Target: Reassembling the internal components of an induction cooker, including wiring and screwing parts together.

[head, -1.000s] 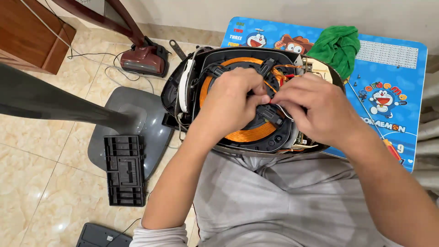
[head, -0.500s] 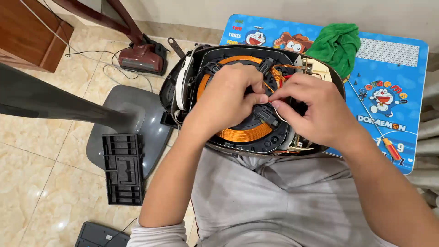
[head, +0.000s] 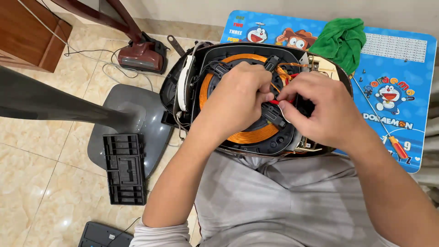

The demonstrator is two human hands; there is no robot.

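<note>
An opened black appliance [head: 183,87] lies on my lap, its round copper coil [head: 249,135] exposed. My left hand [head: 238,98] rests over the middle of the coil, fingers pinched. My right hand [head: 320,107] meets it from the right, fingertips closed on a thin red wire [head: 274,102] between the two hands. Black clips on the coil frame [head: 274,116] show just below the fingers. The centre of the coil is hidden under my hands.
A blue cartoon-printed folding table [head: 393,68] stands behind the appliance with a green cloth [head: 340,39], small screws and an orange-handled screwdriver [head: 395,146]. On the tiled floor at left are a grey fan base [head: 132,114], a black plastic panel [head: 123,167] and a red device [head: 139,57].
Both hands have moved a little closer together over the coil, with the fingertips now pinched on the red wire. The appliance has stayed in place.
</note>
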